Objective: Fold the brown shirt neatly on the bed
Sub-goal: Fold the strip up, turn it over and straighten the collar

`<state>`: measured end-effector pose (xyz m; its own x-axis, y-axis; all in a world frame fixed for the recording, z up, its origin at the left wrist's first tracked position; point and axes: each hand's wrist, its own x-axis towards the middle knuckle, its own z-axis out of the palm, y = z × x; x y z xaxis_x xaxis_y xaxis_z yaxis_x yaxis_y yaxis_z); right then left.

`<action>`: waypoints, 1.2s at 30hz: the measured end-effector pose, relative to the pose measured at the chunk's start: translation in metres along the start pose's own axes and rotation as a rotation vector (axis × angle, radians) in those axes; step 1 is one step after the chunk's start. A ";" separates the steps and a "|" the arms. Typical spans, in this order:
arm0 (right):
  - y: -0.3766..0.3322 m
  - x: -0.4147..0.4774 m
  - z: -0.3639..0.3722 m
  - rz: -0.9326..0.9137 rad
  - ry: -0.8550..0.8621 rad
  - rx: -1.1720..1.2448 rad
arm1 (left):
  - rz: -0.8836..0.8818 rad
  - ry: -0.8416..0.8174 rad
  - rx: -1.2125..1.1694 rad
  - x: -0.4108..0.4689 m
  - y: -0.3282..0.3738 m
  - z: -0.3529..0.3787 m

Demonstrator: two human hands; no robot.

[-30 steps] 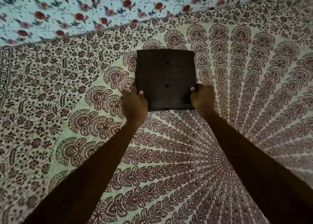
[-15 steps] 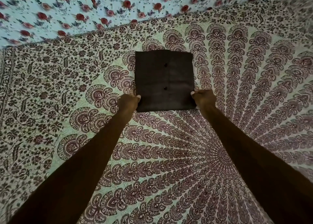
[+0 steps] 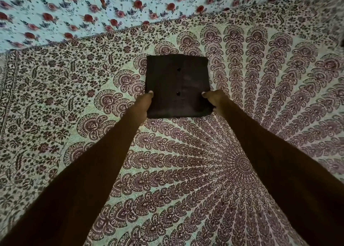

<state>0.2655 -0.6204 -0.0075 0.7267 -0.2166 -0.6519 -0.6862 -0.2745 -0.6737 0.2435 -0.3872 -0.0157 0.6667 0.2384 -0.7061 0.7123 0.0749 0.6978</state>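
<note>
left hand (image 3: pixel 143 104) | right hand (image 3: pixel 216 100) | grip: pinching brown shirt (image 3: pixel 176 82) (folded square)

Seen: brown shirt (image 3: pixel 176 78), folded down to a compact, near-square packet. The cloth is dark brown, with fairly straight edges and a slightly rounded upper right corner. The front faces up, with two small dark buttons (image 3: pixel 178 69) in a line down its middle. It sits just above the centre of the frame, over the bed (image 3: pixel 186 171); I can't tell whether it rests fully on it. The left hand (image 3: pixel 144 104) pinches the lower left edge and the right hand (image 3: pixel 216 100) the lower right. The bed wears a pale spread (image 3: pixel 279 97) printed with maroon fan motifs.
</note>
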 end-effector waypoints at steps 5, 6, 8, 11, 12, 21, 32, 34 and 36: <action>0.016 -0.036 -0.007 0.083 -0.157 0.307 | -0.115 -0.097 -0.163 -0.046 -0.019 -0.015; 0.024 -0.047 -0.009 0.121 -0.197 0.366 | -0.139 -0.109 -0.189 -0.058 -0.027 -0.019; 0.045 -0.071 -0.012 0.172 -0.258 0.434 | -0.175 -0.123 -0.232 -0.082 -0.047 -0.028; 0.082 -0.113 -0.015 0.192 -0.377 0.563 | -0.194 -0.115 -0.220 -0.117 -0.089 -0.040; 0.094 -0.129 -0.015 0.198 -0.430 0.600 | -0.201 -0.118 -0.203 -0.131 -0.104 -0.045; 0.125 -0.285 -0.022 -0.127 -0.253 0.285 | -0.111 -0.176 0.039 -0.240 -0.190 -0.083; 0.186 -0.383 0.103 -0.431 -0.146 -1.159 | -0.232 -0.260 -0.284 -0.259 -0.217 -0.110; 0.217 -0.377 0.132 -0.435 -0.233 -1.182 | -0.263 -0.189 -0.252 -0.254 -0.235 -0.120; 0.233 -0.374 0.152 -0.447 -0.246 -1.157 | -0.282 -0.156 -0.230 -0.251 -0.248 -0.130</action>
<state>-0.1716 -0.4608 0.0267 0.7765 0.2519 -0.5777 0.1377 -0.9623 -0.2345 -0.1288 -0.3394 0.0045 0.4895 0.0287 -0.8715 0.8164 0.3362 0.4696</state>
